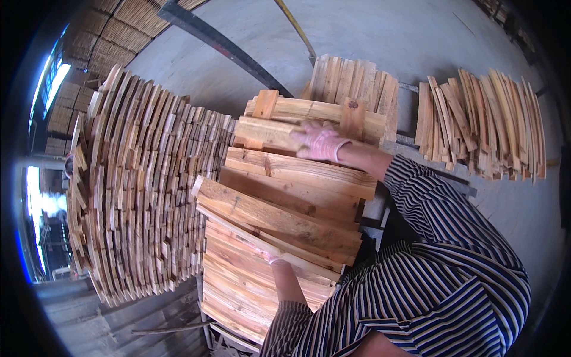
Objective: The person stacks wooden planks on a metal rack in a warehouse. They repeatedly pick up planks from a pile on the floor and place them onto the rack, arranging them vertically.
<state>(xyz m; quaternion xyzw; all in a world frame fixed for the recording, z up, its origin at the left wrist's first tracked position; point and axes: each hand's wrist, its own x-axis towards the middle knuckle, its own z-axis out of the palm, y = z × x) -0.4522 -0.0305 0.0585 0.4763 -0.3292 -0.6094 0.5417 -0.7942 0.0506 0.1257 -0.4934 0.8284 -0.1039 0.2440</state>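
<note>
My right hand (323,141), in a pale pink-and-white glove, lies with its fingers spread on a short light wooden board (266,129) near the far end of a stack. Two upright wooden cross pieces stand by it, one at the left (265,105) and one at the right (353,119). Closer to me, my left hand (265,252) is at the edge of a narrow tilted board (306,262); its fingers blur into the wood, and their grip is unclear. Between the hands, wide planks (273,208) lie overlapping at a slant. More planks (250,285) lie under the left hand.
A tall stack of thin wooden slats (148,184) rises at the left. Loose slats (482,122) are piled at the far right, and further boards (348,80) stand behind the planks. A dark metal beam (223,47) slants in from the top. Corrugated sheet (113,321) lies lower left.
</note>
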